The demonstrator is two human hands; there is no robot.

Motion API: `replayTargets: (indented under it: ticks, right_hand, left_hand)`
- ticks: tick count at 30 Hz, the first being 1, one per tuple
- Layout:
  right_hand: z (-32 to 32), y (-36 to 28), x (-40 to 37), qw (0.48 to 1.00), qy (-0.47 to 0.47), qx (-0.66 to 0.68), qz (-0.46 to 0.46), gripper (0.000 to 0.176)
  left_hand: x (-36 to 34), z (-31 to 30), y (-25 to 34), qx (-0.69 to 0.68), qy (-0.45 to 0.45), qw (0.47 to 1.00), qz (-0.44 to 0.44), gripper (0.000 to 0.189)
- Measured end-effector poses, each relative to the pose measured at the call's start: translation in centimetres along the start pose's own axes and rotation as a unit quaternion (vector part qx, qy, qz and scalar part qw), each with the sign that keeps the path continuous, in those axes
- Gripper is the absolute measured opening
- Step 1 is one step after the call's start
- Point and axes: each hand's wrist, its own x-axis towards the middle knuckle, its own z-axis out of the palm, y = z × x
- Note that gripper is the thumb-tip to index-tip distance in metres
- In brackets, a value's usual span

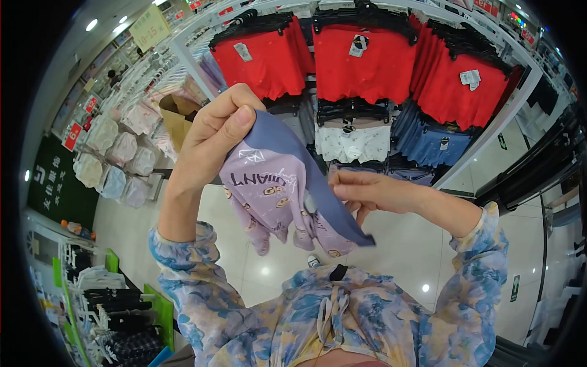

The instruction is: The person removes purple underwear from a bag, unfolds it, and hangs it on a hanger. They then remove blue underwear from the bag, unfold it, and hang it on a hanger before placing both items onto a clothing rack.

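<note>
A pair of lavender printed underpants (269,189) with a wide blue waistband hangs in front of me at chest height. Its printed letters appear upside down, and one end of the band droops to the lower right. My left hand (214,134) is closed on the upper left end of the waistband, thumb on top. My right hand (379,191) has its thumb and forefinger pinched at the blue band, partway along it. The other fingers of that hand curl below, and the band partly hides the fingertips.
Ahead stands a white-framed rack (452,174) with red shorts (361,73), white printed shorts (351,144) and blue shorts (428,144) on black hangers. Pastel underwear (125,150) hangs at the left beside a brown paper bag (176,119). Dark clothes (125,324) hang at the lower left.
</note>
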Motion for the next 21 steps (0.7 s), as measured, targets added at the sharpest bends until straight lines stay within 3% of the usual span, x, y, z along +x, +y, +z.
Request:
replayTargets:
  ticks: [3,6,9,11,12,14,15,16,17,18,19,20,21]
  right_hand:
    - [0.7,0.3,-0.1,0.998,-0.022,-0.066,-0.004,0.049]
    - [0.8,0.7,0.1,0.994,-0.052,-0.096,-0.006,0.046]
    - [-0.2,1.6,0.6,0.991,-0.033,-0.125,-0.035,0.033]
    - [-1.0,1.6,0.6,0.963,0.067,-0.161,-0.205,0.014]
    - [-1.5,1.3,0.2,0.963,0.067,-0.161,-0.205,0.014]
    - [-1.4,-0.9,-1.2,0.966,0.139,-0.053,-0.211,0.003]
    - [-1.7,-1.7,-2.0,0.966,0.14,-0.052,-0.211,0.003]
    - [-2.0,-2.4,-2.8,0.954,0.146,-0.138,-0.224,0.004]
    - [-1.9,-3.3,-3.6,0.934,0.151,-0.224,-0.234,0.006]
    - [-1.1,-4.2,-4.5,0.887,0.173,-0.365,-0.222,0.011]
    - [-0.7,-4.1,-4.9,0.888,0.173,-0.364,-0.222,0.011]
    - [-0.4,-3.8,-5.2,0.808,0.218,-0.489,-0.247,0.013]
    - [0.0,-3.6,-5.6,0.708,0.258,-0.601,-0.267,0.016]
  left_hand:
    - [-0.4,0.2,0.0,-0.005,0.015,1.0,-0.001,0.022]
    - [-0.8,0.2,0.0,-0.049,0.006,0.999,0.001,0.023]
    - [-1.1,0.0,-0.1,0.002,0.001,0.999,0.052,0.025]
    - [-1.3,-0.4,0.4,-0.113,-0.154,0.98,0.061,0.03]
    - [-1.2,-0.2,1.1,-0.1,-0.176,0.978,0.049,0.04]
    - [-1.7,-0.8,1.4,-0.077,-0.215,0.973,0.018,0.043]
    - [-2.0,-0.9,1.5,-0.054,-0.253,0.966,-0.011,0.046]
    - [-2.5,-0.5,1.8,-0.036,-0.224,0.973,-0.04,0.049]
    - [-3.0,-0.6,1.8,-0.036,-0.225,0.973,-0.04,0.049]
    - [-3.6,-1.0,1.7,0.047,-0.228,0.971,-0.056,0.049]
    - [-4.0,-1.1,1.7,0.13,-0.228,0.962,-0.072,0.049]
    - [-4.1,-0.6,2.1,0.228,-0.208,0.949,-0.068,0.047]
    - [-4.4,0.0,2.2,0.228,-0.208,0.949,-0.068,0.047]
